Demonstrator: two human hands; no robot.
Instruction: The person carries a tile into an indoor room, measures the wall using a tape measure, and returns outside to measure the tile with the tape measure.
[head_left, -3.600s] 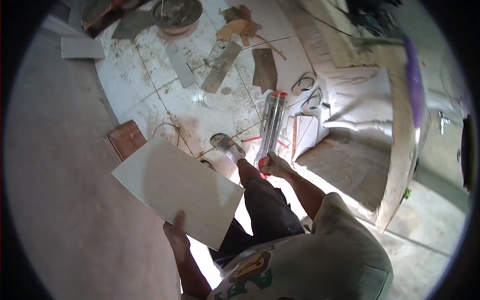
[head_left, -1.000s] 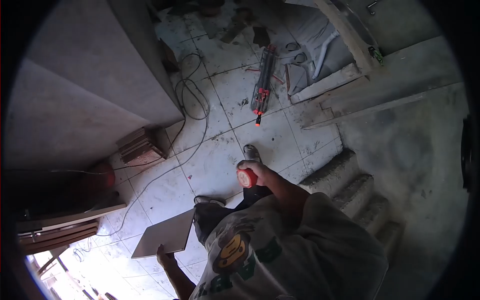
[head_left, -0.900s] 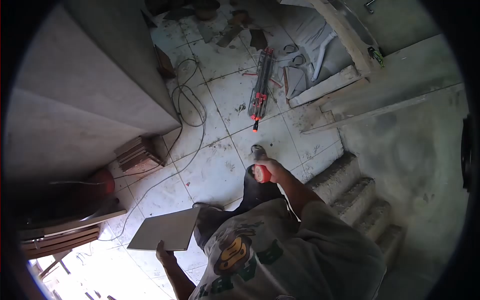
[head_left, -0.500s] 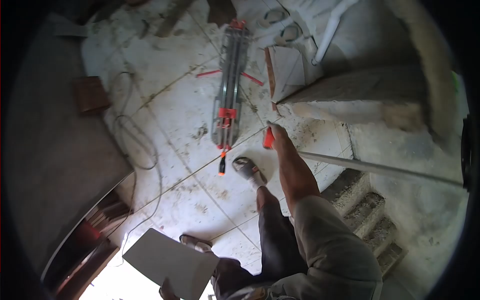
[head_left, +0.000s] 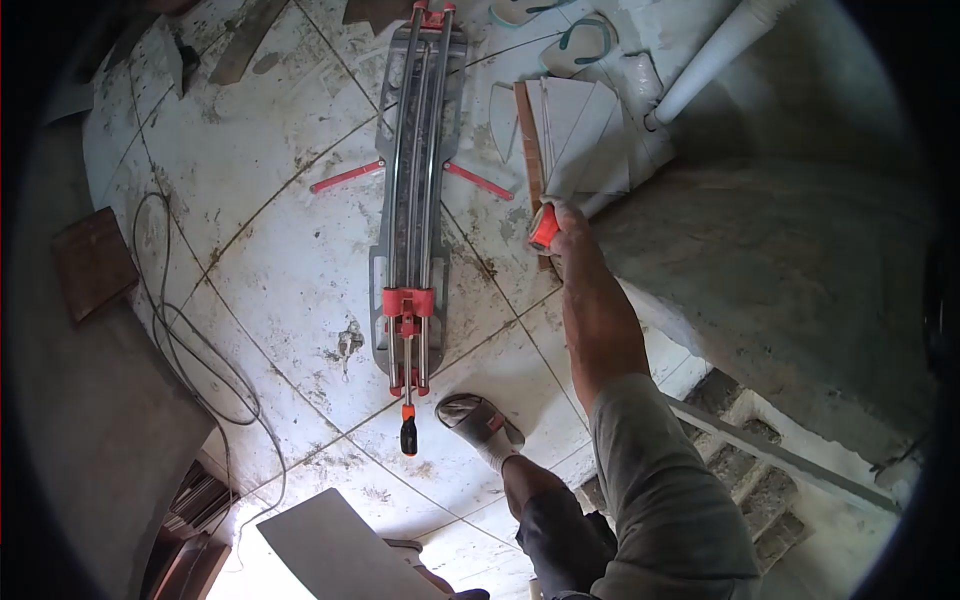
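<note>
My right hand (head_left: 567,222) is closed around a red tape measure (head_left: 544,228), held out beside stacked pale tile pieces (head_left: 585,135) and a narrow reddish-brown strip (head_left: 528,135). Left of that hand, a manual tile cutter (head_left: 408,190) lies on the floor. It has twin metal rails, a red carriage (head_left: 408,302) and a black-and-orange handle (head_left: 408,432) pointing toward me. A flat grey-white tile (head_left: 340,548) shows at the bottom edge, near my left leg. My left hand is out of the picture.
A dark cable (head_left: 205,345) loops over the dirty tiled floor at left, beside a brown tile (head_left: 95,262). Concrete steps (head_left: 755,480) and a metal bar (head_left: 780,452) are at right. Sandals (head_left: 580,45) and a white pipe (head_left: 705,60) stand farther off.
The view has shifted forward, so the tile cutter appears larger. My right hand with the tape measure is now closer to the stacked tiles. My left hand has dropped out of view below the tile.
</note>
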